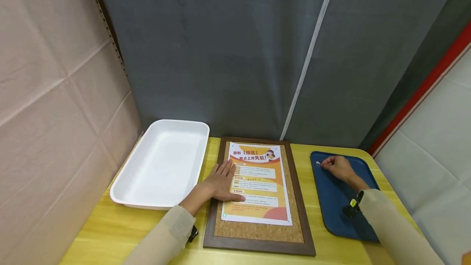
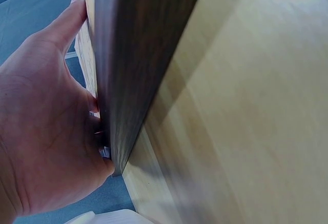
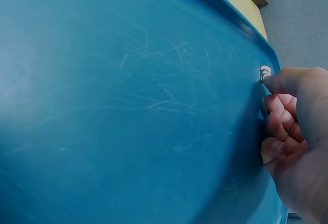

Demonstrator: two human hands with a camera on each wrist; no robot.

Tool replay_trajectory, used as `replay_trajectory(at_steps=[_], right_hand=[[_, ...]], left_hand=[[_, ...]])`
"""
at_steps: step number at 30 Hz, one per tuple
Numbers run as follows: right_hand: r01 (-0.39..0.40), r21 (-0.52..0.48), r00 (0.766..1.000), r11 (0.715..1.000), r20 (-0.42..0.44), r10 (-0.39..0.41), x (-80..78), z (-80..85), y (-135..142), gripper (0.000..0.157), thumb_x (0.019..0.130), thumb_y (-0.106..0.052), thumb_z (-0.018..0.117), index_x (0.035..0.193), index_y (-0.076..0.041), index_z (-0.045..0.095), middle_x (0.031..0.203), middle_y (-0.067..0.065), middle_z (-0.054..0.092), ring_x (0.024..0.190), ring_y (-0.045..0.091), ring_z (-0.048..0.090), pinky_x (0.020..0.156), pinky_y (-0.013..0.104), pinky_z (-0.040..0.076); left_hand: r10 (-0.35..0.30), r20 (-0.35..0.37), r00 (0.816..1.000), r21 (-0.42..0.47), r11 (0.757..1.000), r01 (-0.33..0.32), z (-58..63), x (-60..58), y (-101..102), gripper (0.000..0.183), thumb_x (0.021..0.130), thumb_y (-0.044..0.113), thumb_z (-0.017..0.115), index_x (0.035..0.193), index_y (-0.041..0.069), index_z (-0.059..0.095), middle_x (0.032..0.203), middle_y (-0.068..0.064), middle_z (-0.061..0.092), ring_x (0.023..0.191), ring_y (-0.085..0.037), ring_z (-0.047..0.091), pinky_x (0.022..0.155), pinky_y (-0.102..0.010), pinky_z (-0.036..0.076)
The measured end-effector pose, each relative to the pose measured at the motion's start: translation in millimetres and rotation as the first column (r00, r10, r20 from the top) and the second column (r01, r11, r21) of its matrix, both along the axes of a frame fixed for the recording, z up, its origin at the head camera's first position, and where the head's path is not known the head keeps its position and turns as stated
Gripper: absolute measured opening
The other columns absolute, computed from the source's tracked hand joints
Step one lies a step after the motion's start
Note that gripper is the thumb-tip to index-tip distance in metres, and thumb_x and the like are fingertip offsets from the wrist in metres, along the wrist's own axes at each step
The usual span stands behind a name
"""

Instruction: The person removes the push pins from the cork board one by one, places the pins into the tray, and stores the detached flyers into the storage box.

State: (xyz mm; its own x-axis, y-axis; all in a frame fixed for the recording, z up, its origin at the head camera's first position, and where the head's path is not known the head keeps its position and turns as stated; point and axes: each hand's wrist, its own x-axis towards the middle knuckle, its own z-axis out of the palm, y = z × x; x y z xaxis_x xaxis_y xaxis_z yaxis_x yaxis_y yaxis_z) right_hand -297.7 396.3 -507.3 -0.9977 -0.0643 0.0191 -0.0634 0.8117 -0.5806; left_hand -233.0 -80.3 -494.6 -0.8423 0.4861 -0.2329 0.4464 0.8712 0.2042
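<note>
My left hand (image 1: 219,182) rests with straight, spread fingers on the left edge of an orange and white printed poster (image 1: 258,212). The poster lies on a corkboard with a dark brown wooden frame (image 1: 259,247); small dots show at its corners, a teal one (image 1: 224,215) at the lower left. In the left wrist view the hand (image 2: 48,116) reaches over the frame's side (image 2: 136,44). Over the far left part of a blue tray (image 1: 331,212), my right hand (image 1: 338,168) pinches a small whitish piece (image 3: 265,71) between thumb and finger. Its exact kind cannot be made out.
A white rectangular tray (image 1: 162,167) stands left of the corkboard on the yellow wood-grain table (image 1: 106,232). Behind the table hangs a grey curtain (image 1: 220,52). Pale sheeting (image 1: 48,105) walls off the left side, and white sheeting (image 1: 438,142) the right.
</note>
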Motion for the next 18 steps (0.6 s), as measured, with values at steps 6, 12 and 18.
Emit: replay_trajectory(at_steps=[6,12,18], right_hand=[[-0.012,-0.018,0.999,1.000,-0.042,0.011,6.2,0.9,-3,0.015,0.102,-0.011,0.068,0.098,0.002,0.075,0.092,0.013,0.073,0.074,0.016,0.056,0.066,0.029,0.044],[-0.040,-0.023,0.996,0.999,-0.079,0.038,11.5,4.9,-13,0.016,0.103,-0.016,0.070,0.099,-0.002,0.076,0.093,0.010,0.074,0.073,0.014,0.057,0.065,0.027,0.045],[-0.086,-0.028,0.991,0.996,-0.104,0.082,19.4,15.7,-27,0.014,0.103,-0.016,0.071,0.103,-0.004,0.076,0.095,0.007,0.074,0.077,0.016,0.061,0.067,0.029,0.049]], left_hand=[[-0.006,0.006,1.000,0.018,1.000,0.006,-0.1,-0.9,-1,0.125,0.088,0.081,0.062,0.169,0.000,0.013,0.177,-0.020,0.005,0.165,-0.035,0.006,0.132,-0.054,0.011],[-0.012,-0.006,1.000,0.048,0.999,0.012,-7.2,-4.2,-1,0.127,0.087,0.086,0.058,0.169,0.000,0.014,0.177,-0.021,0.006,0.164,-0.036,0.006,0.131,-0.056,0.010],[0.001,0.011,1.000,0.003,1.000,-0.001,-1.9,-2.4,0,0.124,0.088,0.081,0.062,0.170,0.002,0.013,0.177,-0.019,0.006,0.165,-0.034,0.006,0.132,-0.053,0.012]])
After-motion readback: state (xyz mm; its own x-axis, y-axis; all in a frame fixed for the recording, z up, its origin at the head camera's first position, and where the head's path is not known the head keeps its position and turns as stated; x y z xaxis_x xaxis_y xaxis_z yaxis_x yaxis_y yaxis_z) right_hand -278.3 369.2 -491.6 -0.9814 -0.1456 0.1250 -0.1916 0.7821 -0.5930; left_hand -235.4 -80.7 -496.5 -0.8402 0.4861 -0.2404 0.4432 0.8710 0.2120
